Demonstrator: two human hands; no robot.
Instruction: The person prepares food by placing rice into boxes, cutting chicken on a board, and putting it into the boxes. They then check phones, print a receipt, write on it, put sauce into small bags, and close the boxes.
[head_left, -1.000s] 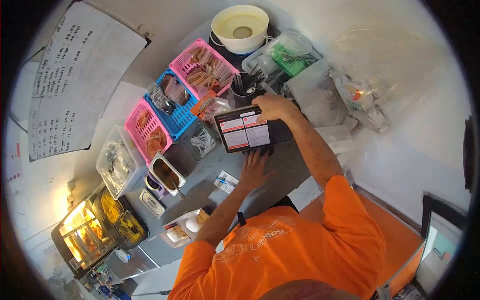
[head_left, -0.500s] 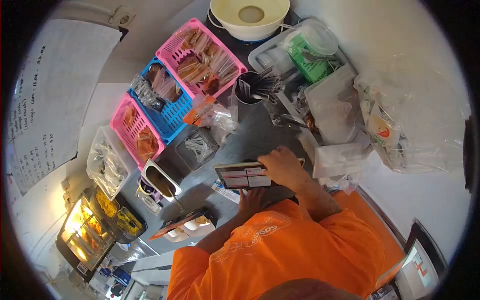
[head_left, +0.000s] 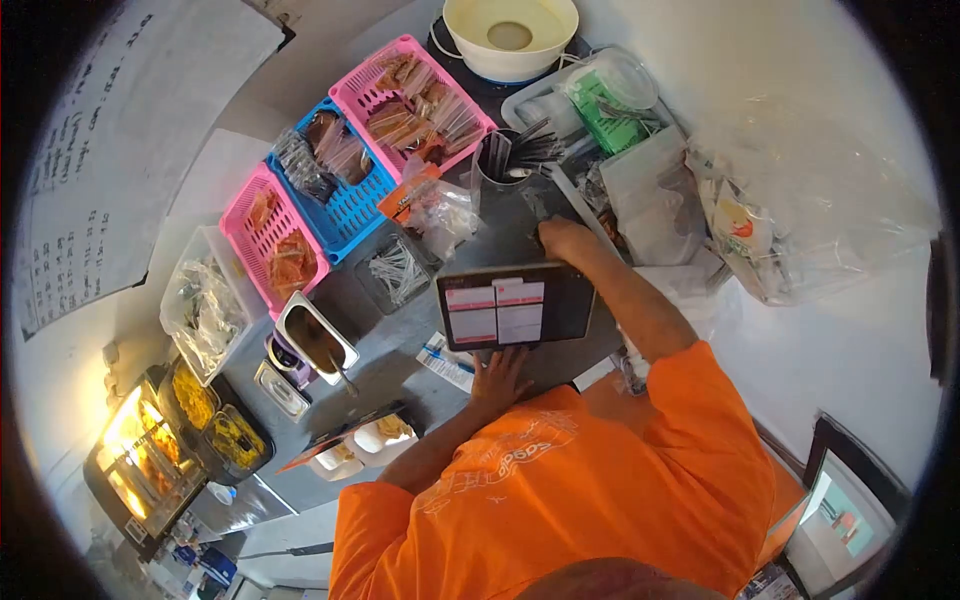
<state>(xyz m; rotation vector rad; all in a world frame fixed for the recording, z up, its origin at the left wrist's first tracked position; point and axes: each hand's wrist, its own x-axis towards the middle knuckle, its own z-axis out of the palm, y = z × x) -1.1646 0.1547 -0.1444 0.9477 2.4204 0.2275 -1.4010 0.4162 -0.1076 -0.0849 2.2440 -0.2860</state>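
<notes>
A tablet (head_left: 517, 310) stands tilted on the dark counter, its lit screen showing white panels with red bars. My left hand (head_left: 497, 380) rests just in front of its lower edge, fingers spread and holding nothing visible. Beyond the tablet, my right hand (head_left: 566, 241) is down near the counter with its fingers curled; what is in them, if anything, is hidden. A metal cup of cutlery (head_left: 507, 160) stands a little past that hand. Beside my left hand lies a printed paper (head_left: 446, 362) with a blue pen on it.
Pink (head_left: 352, 90) and blue baskets (head_left: 350, 225) hold bagged food. A metal pan (head_left: 318, 338) of brown sauce has a spoon in it. An open box (head_left: 370, 447) with white containers sits left of my arm. Clear tubs and a large plastic bag (head_left: 800, 200) crowd the right.
My right hand has left the tablet's top edge and reached farther away, beyond it. The tablet's screen now shows more fully. My left hand stays by the lower edge.
</notes>
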